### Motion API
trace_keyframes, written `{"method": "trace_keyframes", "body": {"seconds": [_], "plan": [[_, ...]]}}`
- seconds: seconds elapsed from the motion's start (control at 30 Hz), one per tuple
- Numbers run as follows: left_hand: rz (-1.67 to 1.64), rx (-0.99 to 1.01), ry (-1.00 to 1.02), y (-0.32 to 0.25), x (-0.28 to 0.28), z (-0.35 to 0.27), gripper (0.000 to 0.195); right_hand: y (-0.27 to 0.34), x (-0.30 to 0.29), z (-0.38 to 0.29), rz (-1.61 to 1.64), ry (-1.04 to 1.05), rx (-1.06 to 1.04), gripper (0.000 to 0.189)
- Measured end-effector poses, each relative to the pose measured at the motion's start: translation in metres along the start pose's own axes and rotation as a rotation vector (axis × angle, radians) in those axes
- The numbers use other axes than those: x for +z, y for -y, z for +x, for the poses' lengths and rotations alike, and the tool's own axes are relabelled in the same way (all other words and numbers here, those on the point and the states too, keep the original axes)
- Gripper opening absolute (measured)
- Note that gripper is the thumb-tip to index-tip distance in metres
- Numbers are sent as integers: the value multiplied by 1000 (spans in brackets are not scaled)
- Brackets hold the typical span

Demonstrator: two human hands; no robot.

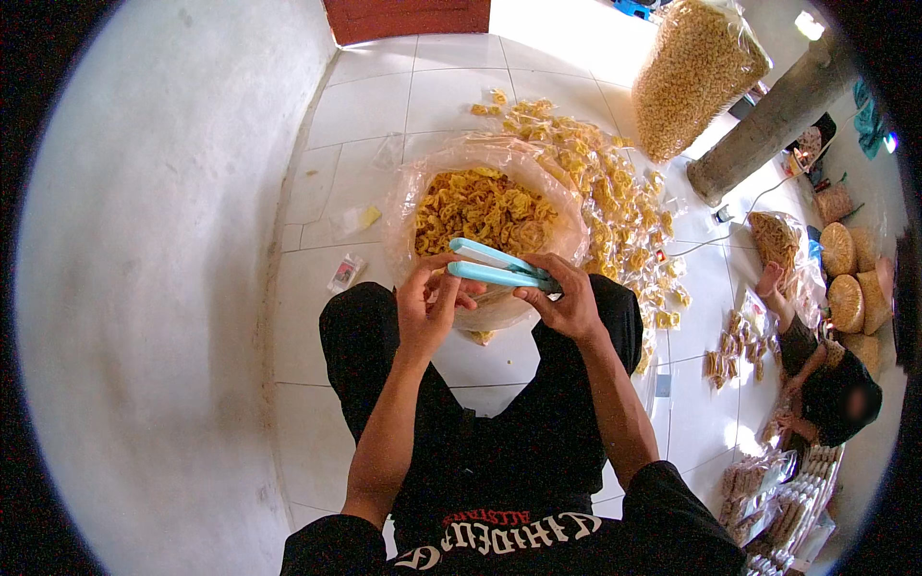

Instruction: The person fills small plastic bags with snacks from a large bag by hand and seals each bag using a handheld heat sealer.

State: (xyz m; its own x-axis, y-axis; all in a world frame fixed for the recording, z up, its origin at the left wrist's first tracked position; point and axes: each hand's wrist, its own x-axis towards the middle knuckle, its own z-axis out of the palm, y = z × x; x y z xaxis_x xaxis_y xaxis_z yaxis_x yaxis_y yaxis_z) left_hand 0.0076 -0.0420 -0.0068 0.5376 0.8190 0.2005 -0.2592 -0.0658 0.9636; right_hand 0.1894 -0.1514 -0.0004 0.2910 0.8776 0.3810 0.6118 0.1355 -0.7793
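My right hand point(565, 295) grips the hinge end of a light blue mini hair straightener point(497, 275). Its two arms are spread apart, pointing left. At their tips is my left hand point(428, 299), with thumb and forefinger close together and the other fingers curled behind. Whether the left fingers pinch the tool or a thin clear film cannot be told. Just beyond both hands, between my knees, a large clear plastic bag point(400, 209) stands with its mouth wide. Yellow-brown fried chips point(490, 205) fill it.
Many small clear packets of chips point(619, 194) lie heaped right of the bag. A big sack of puffed snacks point(695, 79) stands beside a pillar point(771, 119). A cable point(749, 223) crosses the floor. Another person point(828, 381) sits at right among packets. A wall point(166, 288) rises at left.
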Motion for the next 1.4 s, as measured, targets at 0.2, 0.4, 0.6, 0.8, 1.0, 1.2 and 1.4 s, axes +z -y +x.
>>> {"method": "trace_keyframes", "body": {"seconds": [0.2, 0.4, 0.6, 0.8, 1.0, 1.2, 1.4], "plan": [[76, -19, 45, -2, 0, 0, 26, 0, -1, -1, -17, 8, 31, 45], [62, -51, 30, -4, 2, 0, 31, -1, -1, -2, -24, -7, 53, 43], [24, -92, 8, -3, 6, 1, 26, 1, -2, 0, -33, -18, 39, 41], [36, -107, 31, -2, 3, 1, 28, 2, -2, -1, -27, -22, 55, 41], [-2, -74, 24, 3, 1, 0, 26, -3, -3, -3, -22, 17, 63, 47], [-18, -115, -35, -5, -1, 2, 23, -3, -1, -3, -14, 13, 31, 51], [-8, -113, -141, -5, 1, 5, 27, -1, -2, -1, -20, 0, 41, 49]]}}
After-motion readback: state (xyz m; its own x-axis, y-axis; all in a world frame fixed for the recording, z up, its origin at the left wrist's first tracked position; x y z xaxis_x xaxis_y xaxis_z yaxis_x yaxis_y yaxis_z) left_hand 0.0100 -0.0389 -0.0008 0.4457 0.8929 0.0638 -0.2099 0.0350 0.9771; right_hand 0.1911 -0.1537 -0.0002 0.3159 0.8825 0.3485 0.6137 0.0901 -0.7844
